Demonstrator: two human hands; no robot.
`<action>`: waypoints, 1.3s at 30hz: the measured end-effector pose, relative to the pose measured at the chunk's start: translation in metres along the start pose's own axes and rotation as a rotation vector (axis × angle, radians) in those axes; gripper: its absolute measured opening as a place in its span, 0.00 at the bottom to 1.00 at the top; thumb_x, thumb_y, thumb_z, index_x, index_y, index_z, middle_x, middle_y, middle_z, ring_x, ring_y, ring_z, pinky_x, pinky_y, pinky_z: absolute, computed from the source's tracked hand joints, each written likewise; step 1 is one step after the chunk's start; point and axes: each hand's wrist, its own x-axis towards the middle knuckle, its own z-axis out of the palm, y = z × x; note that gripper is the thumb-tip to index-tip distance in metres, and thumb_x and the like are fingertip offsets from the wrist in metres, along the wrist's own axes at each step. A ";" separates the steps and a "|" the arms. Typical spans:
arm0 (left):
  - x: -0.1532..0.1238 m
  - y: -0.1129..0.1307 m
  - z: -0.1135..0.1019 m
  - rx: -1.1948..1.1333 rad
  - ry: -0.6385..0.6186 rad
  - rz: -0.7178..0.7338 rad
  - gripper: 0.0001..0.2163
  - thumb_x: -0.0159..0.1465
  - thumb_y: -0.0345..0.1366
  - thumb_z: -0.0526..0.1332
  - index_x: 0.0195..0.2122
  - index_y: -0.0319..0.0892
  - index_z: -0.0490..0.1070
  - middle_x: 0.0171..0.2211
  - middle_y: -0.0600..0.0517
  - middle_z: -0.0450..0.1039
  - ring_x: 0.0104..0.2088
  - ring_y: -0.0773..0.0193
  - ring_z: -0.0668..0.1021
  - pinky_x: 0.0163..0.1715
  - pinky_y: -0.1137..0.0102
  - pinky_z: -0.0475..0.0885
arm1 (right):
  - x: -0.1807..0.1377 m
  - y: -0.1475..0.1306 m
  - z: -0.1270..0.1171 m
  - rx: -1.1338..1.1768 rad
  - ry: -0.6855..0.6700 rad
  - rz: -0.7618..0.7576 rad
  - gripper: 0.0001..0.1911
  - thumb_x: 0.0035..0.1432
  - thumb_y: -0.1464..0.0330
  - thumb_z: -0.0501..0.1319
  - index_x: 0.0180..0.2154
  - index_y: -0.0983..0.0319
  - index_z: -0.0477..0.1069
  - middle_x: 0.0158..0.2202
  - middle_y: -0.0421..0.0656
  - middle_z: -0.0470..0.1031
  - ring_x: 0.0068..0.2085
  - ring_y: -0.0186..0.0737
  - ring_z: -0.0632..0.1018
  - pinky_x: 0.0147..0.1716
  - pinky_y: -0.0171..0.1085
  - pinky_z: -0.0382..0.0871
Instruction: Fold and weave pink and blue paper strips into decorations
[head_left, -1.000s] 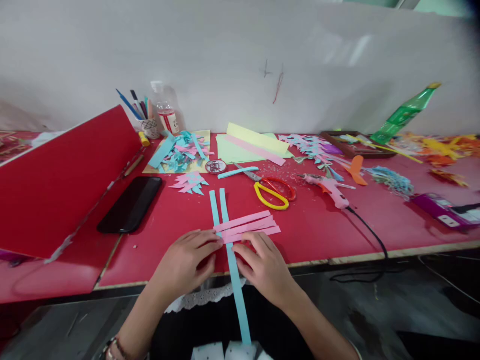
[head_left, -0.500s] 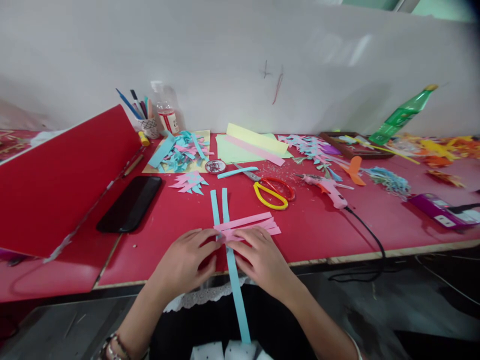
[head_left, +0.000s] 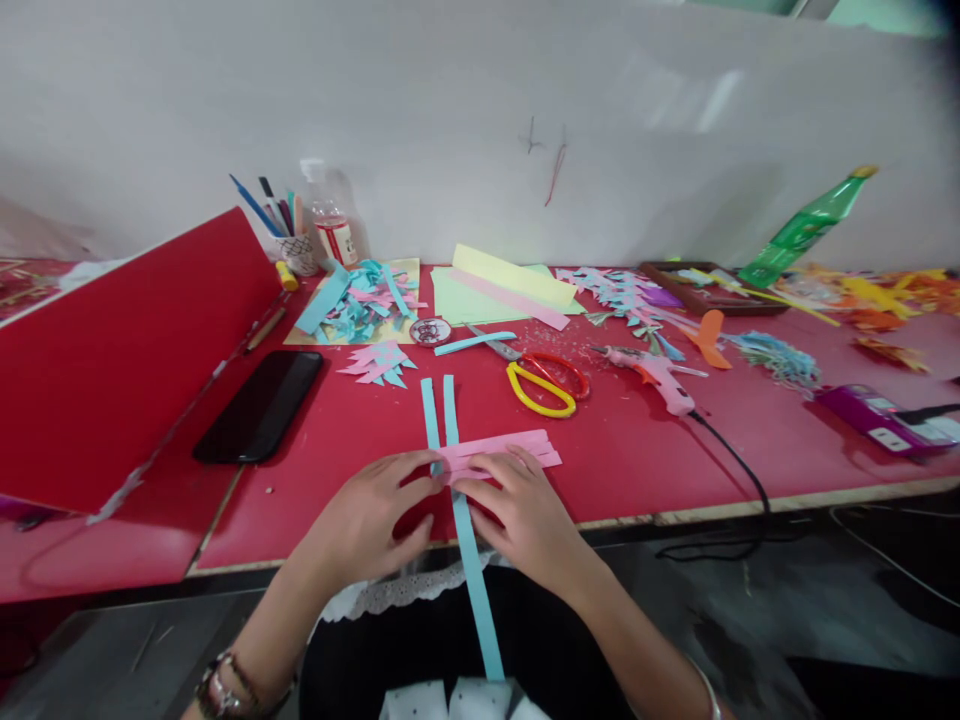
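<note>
Several pink paper strips [head_left: 536, 446] lie side by side across two light blue paper strips near the table's front edge. One blue strip [head_left: 478, 600] runs from the table down over my lap; the other blue strip [head_left: 430, 412] is shorter, its lower end under my fingers. My left hand [head_left: 382, 505] curls in from the left, its fingertips holding the crossing of the strips. From the right, my right hand [head_left: 521, 515] holds the pink strips with bent fingers. The fingertips partly cover the crossing, so how the strips interlace there is hidden.
Scissors [head_left: 541, 385] and a pink glue gun [head_left: 656, 378] with a cord lie beyond my hands. A phone [head_left: 261, 408] and a red board [head_left: 127, 370] are at left. Paper scraps [head_left: 364, 300], a pen cup [head_left: 298, 255] and a green bottle [head_left: 806, 230] stand or lie farther back.
The pink strips have drawn together; the upper one, angled apart before, now lies against the others. My hands have shifted only slightly.
</note>
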 end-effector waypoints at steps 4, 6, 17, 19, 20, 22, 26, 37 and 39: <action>0.002 0.001 0.000 0.037 -0.015 0.026 0.16 0.55 0.33 0.52 0.45 0.42 0.63 0.48 0.48 0.64 0.47 0.59 0.68 0.47 0.63 0.64 | 0.001 0.001 0.000 0.012 -0.007 -0.001 0.12 0.54 0.72 0.51 0.41 0.59 0.68 0.42 0.44 0.68 0.44 0.39 0.67 0.49 0.45 0.55; 0.002 0.001 0.000 0.055 -0.019 0.033 0.16 0.55 0.33 0.52 0.45 0.42 0.63 0.48 0.48 0.64 0.46 0.59 0.68 0.47 0.63 0.64 | 0.001 0.002 0.000 0.017 -0.015 -0.005 0.13 0.54 0.72 0.51 0.41 0.59 0.68 0.42 0.44 0.68 0.44 0.40 0.66 0.49 0.45 0.55; 0.006 0.005 -0.003 0.036 -0.034 0.011 0.16 0.55 0.34 0.51 0.45 0.43 0.63 0.46 0.48 0.65 0.45 0.59 0.69 0.44 0.64 0.66 | 0.001 0.026 -0.012 -0.034 0.052 0.138 0.14 0.54 0.75 0.49 0.42 0.62 0.66 0.43 0.46 0.67 0.45 0.41 0.67 0.45 0.41 0.61; 0.006 0.004 -0.003 0.036 -0.045 0.009 0.16 0.55 0.33 0.51 0.46 0.43 0.63 0.46 0.48 0.65 0.45 0.59 0.68 0.45 0.63 0.65 | 0.003 0.029 -0.014 -0.053 -0.005 0.148 0.13 0.54 0.72 0.52 0.42 0.61 0.66 0.43 0.46 0.66 0.44 0.42 0.67 0.43 0.41 0.61; 0.006 0.004 -0.003 0.033 -0.047 0.010 0.16 0.55 0.33 0.51 0.46 0.43 0.63 0.46 0.48 0.65 0.46 0.59 0.68 0.45 0.63 0.65 | 0.004 0.030 -0.015 -0.055 -0.031 0.148 0.13 0.54 0.71 0.53 0.42 0.61 0.66 0.43 0.46 0.67 0.44 0.42 0.67 0.42 0.41 0.61; 0.005 0.003 -0.002 0.026 -0.047 0.015 0.17 0.55 0.33 0.51 0.46 0.43 0.63 0.46 0.48 0.65 0.46 0.59 0.67 0.45 0.63 0.64 | 0.007 0.032 -0.016 -0.064 -0.057 0.149 0.12 0.54 0.70 0.53 0.42 0.61 0.66 0.40 0.45 0.68 0.42 0.41 0.68 0.42 0.42 0.59; 0.004 0.003 -0.002 0.006 -0.042 0.006 0.16 0.55 0.33 0.51 0.45 0.44 0.64 0.46 0.48 0.65 0.46 0.59 0.68 0.45 0.63 0.65 | 0.012 0.036 -0.020 -0.102 -0.056 0.166 0.10 0.55 0.71 0.52 0.39 0.59 0.67 0.37 0.44 0.69 0.41 0.41 0.69 0.42 0.45 0.53; 0.007 0.004 -0.004 -0.013 -0.036 -0.025 0.14 0.55 0.34 0.51 0.43 0.44 0.65 0.46 0.49 0.66 0.45 0.60 0.69 0.44 0.65 0.65 | 0.017 0.042 -0.034 -0.012 -0.017 0.163 0.08 0.55 0.69 0.52 0.37 0.58 0.67 0.35 0.41 0.71 0.38 0.37 0.71 0.44 0.44 0.48; 0.007 0.004 -0.004 -0.012 -0.035 -0.028 0.14 0.55 0.34 0.51 0.42 0.44 0.65 0.45 0.49 0.66 0.44 0.60 0.69 0.44 0.65 0.65 | 0.017 0.041 -0.038 0.017 -0.029 0.178 0.08 0.55 0.70 0.52 0.37 0.57 0.67 0.35 0.40 0.71 0.38 0.36 0.71 0.44 0.45 0.47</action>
